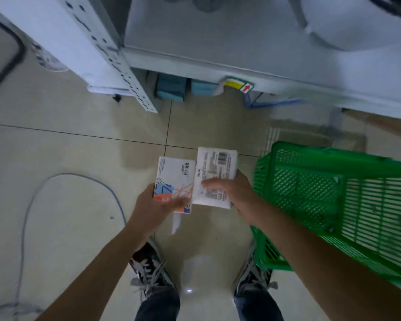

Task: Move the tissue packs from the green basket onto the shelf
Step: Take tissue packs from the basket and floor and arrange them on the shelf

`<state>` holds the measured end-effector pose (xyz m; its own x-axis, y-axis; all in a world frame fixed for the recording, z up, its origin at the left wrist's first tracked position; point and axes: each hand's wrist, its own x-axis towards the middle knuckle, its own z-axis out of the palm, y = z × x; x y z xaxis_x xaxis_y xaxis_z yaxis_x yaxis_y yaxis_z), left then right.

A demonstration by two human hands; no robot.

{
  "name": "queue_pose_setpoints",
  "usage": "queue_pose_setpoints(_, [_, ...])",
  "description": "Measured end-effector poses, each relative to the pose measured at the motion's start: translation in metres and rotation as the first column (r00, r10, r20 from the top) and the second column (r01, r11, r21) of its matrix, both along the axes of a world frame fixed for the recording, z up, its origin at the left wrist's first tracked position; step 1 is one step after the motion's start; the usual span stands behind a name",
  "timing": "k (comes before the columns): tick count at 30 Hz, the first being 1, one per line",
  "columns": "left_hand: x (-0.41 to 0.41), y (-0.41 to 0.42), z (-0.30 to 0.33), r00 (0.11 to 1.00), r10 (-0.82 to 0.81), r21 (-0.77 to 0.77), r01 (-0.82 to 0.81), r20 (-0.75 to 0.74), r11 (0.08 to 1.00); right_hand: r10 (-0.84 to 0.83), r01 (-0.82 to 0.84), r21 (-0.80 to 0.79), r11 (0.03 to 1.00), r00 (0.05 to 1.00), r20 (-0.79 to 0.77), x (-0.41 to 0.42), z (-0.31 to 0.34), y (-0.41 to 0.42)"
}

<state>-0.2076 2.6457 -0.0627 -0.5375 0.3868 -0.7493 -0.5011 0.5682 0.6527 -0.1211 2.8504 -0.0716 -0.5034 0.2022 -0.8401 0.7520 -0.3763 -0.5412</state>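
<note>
Tissue packs, two in number, are held side by side above the tiled floor (79,158), each in one hand. Left hand (153,205) grips the left tissue pack (175,179) from below, thumb laid across its lower face; this pack is white with orange, blue and red graphics and dark characters near its top edge, too blurred to read. Right hand (236,193) grips the right tissue pack (215,172), fingers curled over its printed face; this pack shows its label side, with a barcode in the upper area and blocks of fine print that cannot be read. The two packs touch along their inner edges.

Green basket (333,200) stands to the right of the hands, tilted, with its mesh wall facing the camera. White shelf (218,42) lies ahead, above the packs. A yellow and green tag with a red arrow (240,85) sits on the shelf's front edge. Blue boxes (171,88) sit beneath the shelf. A grey cable (26,216) loops over the floor at left.
</note>
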Motion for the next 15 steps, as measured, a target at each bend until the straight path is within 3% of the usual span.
queue_pose_setpoints(7, [-0.006,0.020,0.088,0.990,0.066,0.058,-0.060,-0.123,0.997,-0.045,0.046,0.008,0.999,0.992,-0.121,-0.016,0.093,0.024])
queue_pose_setpoints(15, [-0.017,0.035,0.218,0.987,0.105,0.085,-0.095,-0.119,0.992,-0.005,0.011,0.034,0.999,0.987,-0.160,-0.033,0.230,0.044])
